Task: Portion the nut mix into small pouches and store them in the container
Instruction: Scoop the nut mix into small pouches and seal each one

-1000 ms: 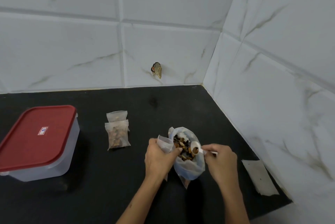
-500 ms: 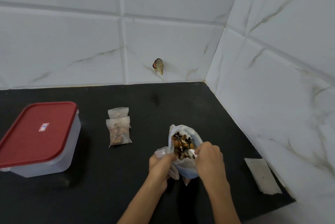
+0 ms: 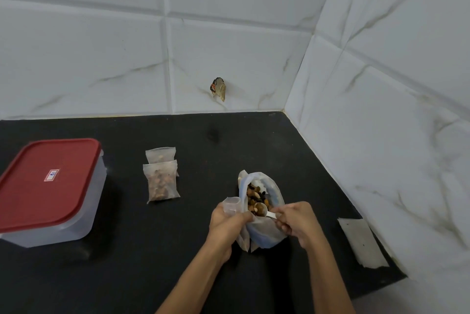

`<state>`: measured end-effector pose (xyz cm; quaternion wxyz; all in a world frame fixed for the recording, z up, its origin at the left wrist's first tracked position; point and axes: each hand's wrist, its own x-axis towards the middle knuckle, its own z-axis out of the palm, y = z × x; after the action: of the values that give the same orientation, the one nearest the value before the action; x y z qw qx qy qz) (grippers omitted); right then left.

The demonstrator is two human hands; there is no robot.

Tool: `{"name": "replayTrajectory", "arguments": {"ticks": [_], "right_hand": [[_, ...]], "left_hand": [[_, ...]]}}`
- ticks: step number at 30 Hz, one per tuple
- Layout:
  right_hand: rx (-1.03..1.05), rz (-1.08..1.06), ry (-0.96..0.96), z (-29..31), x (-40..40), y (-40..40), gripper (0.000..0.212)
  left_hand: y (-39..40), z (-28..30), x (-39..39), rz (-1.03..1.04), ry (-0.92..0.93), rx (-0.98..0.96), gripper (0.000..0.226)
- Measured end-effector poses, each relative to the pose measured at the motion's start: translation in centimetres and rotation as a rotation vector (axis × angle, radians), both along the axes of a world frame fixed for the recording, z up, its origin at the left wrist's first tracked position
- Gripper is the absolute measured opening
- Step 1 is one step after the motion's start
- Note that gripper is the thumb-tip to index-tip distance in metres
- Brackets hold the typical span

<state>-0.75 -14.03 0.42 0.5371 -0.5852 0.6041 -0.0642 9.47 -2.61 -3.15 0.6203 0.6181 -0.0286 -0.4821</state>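
The left hand [image 3: 229, 222] has its grip clamped on an empty pouch [image 3: 232, 208]; the right hand [image 3: 296, 222] pinches a loaded spoon [image 3: 263, 210] over the nut bag [image 3: 264, 232]. Farther left, two filled pouches [image 3: 162, 181] and the lidded container [image 3: 50, 191] sit on the tabletop [image 3: 127, 262].

Two bare forearms, no sleeves

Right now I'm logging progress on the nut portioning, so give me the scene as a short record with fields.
left hand: holds a small open pouch beside the bag
right hand: pinches a white spoon loaded with nuts, over the nut mix bag
filled pouches: two, overlapping, on the black counter
container: red lid on, at the left
flat pouches: a stack by the right wall
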Motion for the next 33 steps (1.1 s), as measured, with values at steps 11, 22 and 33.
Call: {"name": "replayTrajectory", "arguments": {"ticks": [11, 22, 33], "right_hand": [[0.169, -0.125, -0.191, -0.1, -0.1, 0.6, 0.025], [0.208, -0.272, -0.348, 0.4, -1.2, 1.0, 0.023], [-0.170, -0.123, -0.494, 7.6, -1.5, 3.4, 0.025]], "left_hand": [[0.3, 0.0, 0.4, -0.077, -0.041, 0.019, 0.046], [0.4, 1.2, -0.2, -0.023, -0.398, 0.158, 0.041], [0.1, 4.9, -0.7, -0.031, -0.900, 0.056, 0.033]]}}
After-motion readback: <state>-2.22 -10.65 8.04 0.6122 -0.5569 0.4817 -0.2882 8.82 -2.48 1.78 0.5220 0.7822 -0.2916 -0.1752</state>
